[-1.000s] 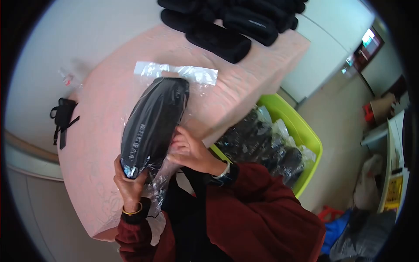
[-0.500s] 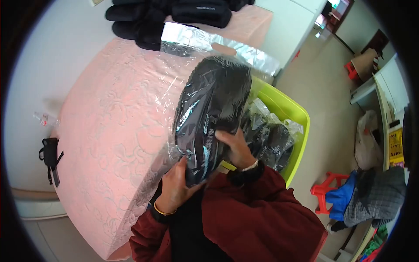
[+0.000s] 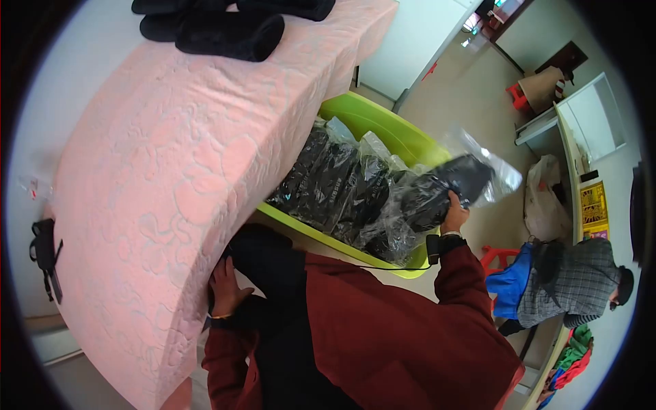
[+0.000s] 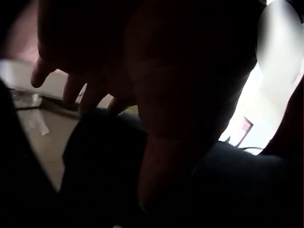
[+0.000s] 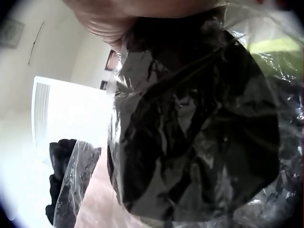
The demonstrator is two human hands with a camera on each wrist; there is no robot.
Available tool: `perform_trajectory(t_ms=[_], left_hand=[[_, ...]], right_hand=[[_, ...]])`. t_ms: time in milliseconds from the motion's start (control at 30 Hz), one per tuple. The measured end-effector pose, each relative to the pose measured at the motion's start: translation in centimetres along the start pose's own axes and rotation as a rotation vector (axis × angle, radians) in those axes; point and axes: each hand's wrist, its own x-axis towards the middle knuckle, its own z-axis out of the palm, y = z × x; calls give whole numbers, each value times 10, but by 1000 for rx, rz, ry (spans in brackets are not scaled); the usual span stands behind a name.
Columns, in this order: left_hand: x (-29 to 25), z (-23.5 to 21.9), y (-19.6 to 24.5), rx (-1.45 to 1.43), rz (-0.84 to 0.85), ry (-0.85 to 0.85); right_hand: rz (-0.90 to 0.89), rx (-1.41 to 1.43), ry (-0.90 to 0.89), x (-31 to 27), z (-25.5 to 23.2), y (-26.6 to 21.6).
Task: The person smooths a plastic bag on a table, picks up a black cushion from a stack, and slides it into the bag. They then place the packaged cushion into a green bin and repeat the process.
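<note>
Right hand [image 3: 454, 213] has its grip clenched on a plastic-wrapped black pouch [image 3: 447, 186], holding it over the far rim of the lime-green bin [image 3: 383, 126], open floor beyond that rim. The bin sits tight against the pink tabletop [image 3: 171, 171] edge, crammed with wrapped black pouches [image 3: 342, 188], too bunched to count. Left hand [image 3: 225, 290] rests below the tabletop edge, fingers loose, grip released. Unwrapped black pouches [image 3: 225, 27] sit piled at the tabletop's far end.

left wrist view: dark, blurred | right hand [image 5: 142, 14]: cut by top edge | black bags [image 3: 225, 24]: cropped at top
</note>
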Motion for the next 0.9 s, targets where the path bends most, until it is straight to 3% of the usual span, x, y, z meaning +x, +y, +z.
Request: perform_trajectory(t_ms=[33,67,100,133,167,233,267,333,367,433,467,533,567,633,700,767,900], left_hand=[[-10,16,-19,81,-149,-146],[-12,25,-37,64,-161,-145],[-10,34,-58,5,-145,-354],[-7,42,-75,-55,-124,-558],[-7,50,-87,-73,-134,-550],[-9,66,-104,192,-315,-320],[-17,53,-98,180,-317,-316],[-36,9,-76,840,175,507],[-43,16,-84,829,178,508],[-62,27,-104,181,-91,613],[-78,32,-104,175,-86,611],[-111,25,-95,-149,-217,342],[-121,23,-88,-147,-216,338],[-135,18,-71,-295,-328,363],[-145,18,-64,-359,-379,370],[-149,25,-59,-451,-436,418],[-145,24,-51,-470,-457,443]], right_hand=[[10,44,112,5,-13,7],[19,90,224,9,-26,12],[8,83,210,12,-38,16],[111,20,320,16,-48,20],[215,-45,430,17,-55,18],[209,-151,431,20,-68,12],[214,-252,452,19,-74,4],[208,-358,483,30,-94,-4],[54,-604,519,41,-107,-3],[-258,-1092,574,55,-127,-3],[-258,-1095,581,56,-135,-4],[-287,-1266,288,42,-133,-23],[-297,-1344,134,35,-129,-25],[-184,-1190,-199,35,-120,-9],[20,-967,-366,40,-110,44],[380,-664,-378,40,-90,100],[284,-582,-217,36,-77,135]])
